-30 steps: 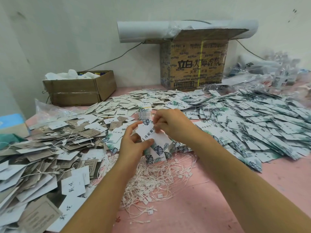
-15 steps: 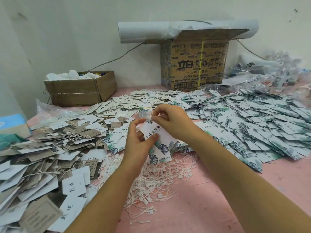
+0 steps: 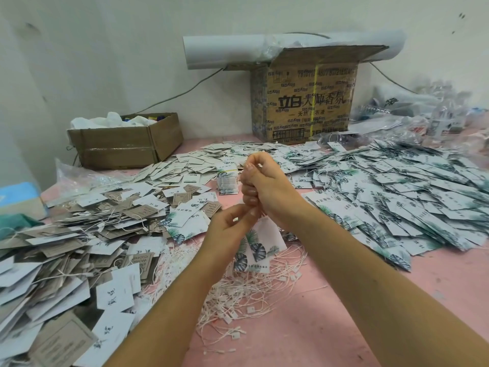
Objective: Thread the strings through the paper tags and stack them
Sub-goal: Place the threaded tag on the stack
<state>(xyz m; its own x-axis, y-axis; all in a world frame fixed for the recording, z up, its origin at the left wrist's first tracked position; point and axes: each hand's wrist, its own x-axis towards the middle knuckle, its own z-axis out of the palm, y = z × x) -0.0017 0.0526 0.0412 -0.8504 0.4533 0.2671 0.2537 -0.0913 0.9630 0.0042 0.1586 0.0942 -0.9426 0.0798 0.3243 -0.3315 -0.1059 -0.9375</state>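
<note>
Count running. Hands: two, left hand [image 3: 230,229] and right hand [image 3: 267,186]. Held tags [image 3: 264,242] dangling under them: two I can make out, can't tell if more behind. Cardboard boxes: two, low box [image 3: 124,147] and tall printed box [image 3: 304,102]. White roll [image 3: 225,51]: one. Banded bundle [image 3: 228,180]: one. Strings [image 3: 251,292]: one tangle, strands past counting. Loose tags: two main heaps, grey-and-white heap [image 3: 66,247] and leaf-print heap [image 3: 397,197], both uncountable. Blue box [image 3: 18,197]: one.

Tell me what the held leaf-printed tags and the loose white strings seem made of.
Leaf-printed tags: thin card, apparently matte; they hang flat, with crisp edges and no glare. White strings: fine cord, fibre or plastic unclear; small blocky ends look like moulded plastic.
</note>
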